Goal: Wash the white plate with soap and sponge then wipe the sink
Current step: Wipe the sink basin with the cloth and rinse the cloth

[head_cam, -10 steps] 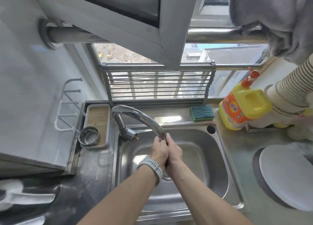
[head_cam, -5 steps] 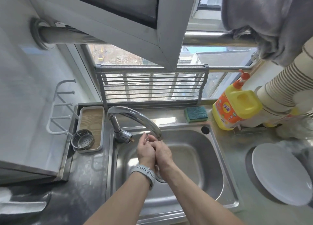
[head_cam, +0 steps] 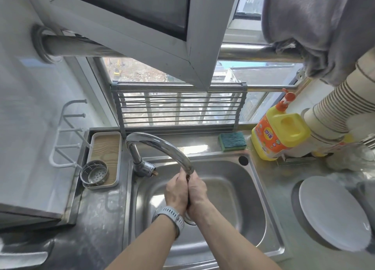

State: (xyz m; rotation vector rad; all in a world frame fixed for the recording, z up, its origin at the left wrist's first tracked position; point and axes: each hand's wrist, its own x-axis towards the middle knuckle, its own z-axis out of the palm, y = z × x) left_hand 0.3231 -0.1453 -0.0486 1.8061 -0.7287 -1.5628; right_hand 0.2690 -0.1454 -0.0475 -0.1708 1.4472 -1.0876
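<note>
Both hands pressed palm to palm under the faucet spout [head_cam: 162,148], left hand [head_cam: 176,192] against right hand [head_cam: 196,192]; nothing held. Looks like a pre-wash rinse. White plate [head_cam: 332,215] lies on the bench, well right of the grip. Sponge [head_cam: 232,140] and soap bottle [head_cam: 279,135] sit beyond, right. Next: reach right for them.

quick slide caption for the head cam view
Both hands pressed together under the faucet over the sink; white plate waits at right.

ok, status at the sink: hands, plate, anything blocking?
Left hand and right hand pressed together under the faucet spout, holding nothing. White plate untouched on the right counter. Sponge and dish soap bottle unobstructed behind the sink.
</note>
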